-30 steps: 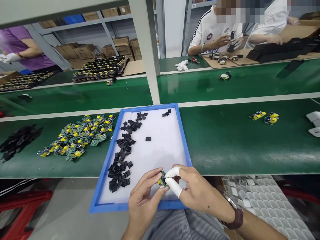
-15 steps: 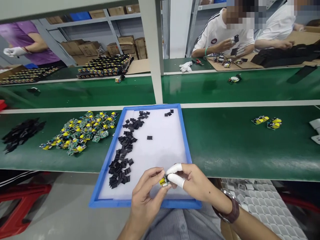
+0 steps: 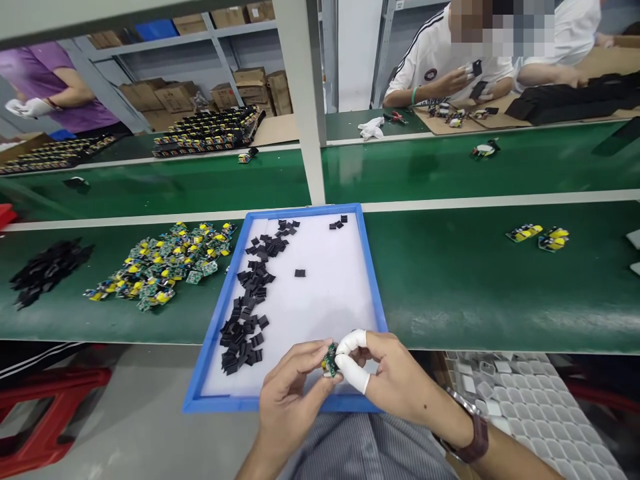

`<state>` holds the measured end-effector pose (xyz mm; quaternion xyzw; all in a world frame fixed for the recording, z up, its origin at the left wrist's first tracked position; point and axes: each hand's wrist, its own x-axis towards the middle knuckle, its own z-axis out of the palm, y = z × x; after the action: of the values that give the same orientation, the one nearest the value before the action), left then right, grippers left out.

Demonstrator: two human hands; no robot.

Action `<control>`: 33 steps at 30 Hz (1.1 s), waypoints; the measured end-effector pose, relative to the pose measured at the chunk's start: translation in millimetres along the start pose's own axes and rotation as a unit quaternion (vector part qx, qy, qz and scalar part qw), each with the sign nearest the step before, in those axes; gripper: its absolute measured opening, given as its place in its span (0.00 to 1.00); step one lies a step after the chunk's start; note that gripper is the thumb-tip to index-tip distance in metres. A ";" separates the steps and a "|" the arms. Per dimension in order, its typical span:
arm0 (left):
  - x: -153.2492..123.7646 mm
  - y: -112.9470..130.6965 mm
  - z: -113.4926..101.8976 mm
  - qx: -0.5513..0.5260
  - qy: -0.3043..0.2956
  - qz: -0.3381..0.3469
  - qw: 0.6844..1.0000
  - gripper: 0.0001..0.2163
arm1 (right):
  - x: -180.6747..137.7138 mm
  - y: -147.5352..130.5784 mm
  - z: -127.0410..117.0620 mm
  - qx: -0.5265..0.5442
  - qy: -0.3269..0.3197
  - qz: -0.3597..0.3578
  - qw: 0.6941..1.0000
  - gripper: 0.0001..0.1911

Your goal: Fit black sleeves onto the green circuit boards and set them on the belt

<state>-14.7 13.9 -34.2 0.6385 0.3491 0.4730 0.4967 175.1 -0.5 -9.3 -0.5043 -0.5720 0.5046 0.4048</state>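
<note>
A small green circuit board (image 3: pixel 331 360) with a yellow part is held over the near edge of the blue-rimmed tray (image 3: pixel 374 280). My left hand (image 3: pixel 295 387) pinches it between thumb and fingers from the left. On its right side, my right hand (image 3: pixel 385 367), with white covers on thumb and forefinger, closes its fingertips at the board's edge; whether a small piece sits between them is hidden. Black folded pieces (image 3: pixel 255 280) lie heaped along the tray's left side. One single black piece (image 3: pixel 300 273) rests near the middle, and several more lie at the far right corner.
Left of the tray lie a pile of circuit boards (image 3: pixel 165 260) and a heap of black strips (image 3: pixel 47 267). Two boards (image 3: pixel 553 239) rest at the right. Beyond a post (image 3: pixel 305 100), a green conveyor (image 3: pixel 400 167) carries parts, with co-workers behind it. A red stool (image 3: pixel 50 420) stands lower left.
The circuit board has turned so more of its green face shows and less yellow. My fingers stay on it. Parts on the far conveyor have shifted right.
</note>
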 end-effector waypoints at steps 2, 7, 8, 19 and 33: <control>-0.6 -1.4 -0.7 0.025 -0.005 0.020 0.999 0.23 | -1.8 -3.3 -2.6 -0.033 -0.003 -0.006 0.999 0.08; 0.1 -6.6 -1.6 0.092 -0.038 0.074 0.992 0.25 | -0.4 -5.5 -13.2 -0.038 -0.043 0.015 0.998 0.08; 0.4 -7.2 -1.5 0.098 -0.043 0.075 0.991 0.25 | 0.7 -3.9 -14.7 -0.017 -0.055 0.028 0.998 0.07; 1.6 -4.0 2.2 0.032 -0.038 0.015 0.999 0.21 | 2.0 2.2 -10.4 -0.033 0.003 -0.062 0.998 0.06; 0.0 -4.6 1.9 0.139 -0.041 0.127 0.981 0.27 | -6.3 -10.3 -11.5 -0.158 -0.032 -0.024 0.987 0.10</control>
<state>-12.8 14.6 -38.7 0.7593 0.3067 0.4526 0.3530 185.5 -4.6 3.0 -0.5315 -0.6692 0.4138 0.3137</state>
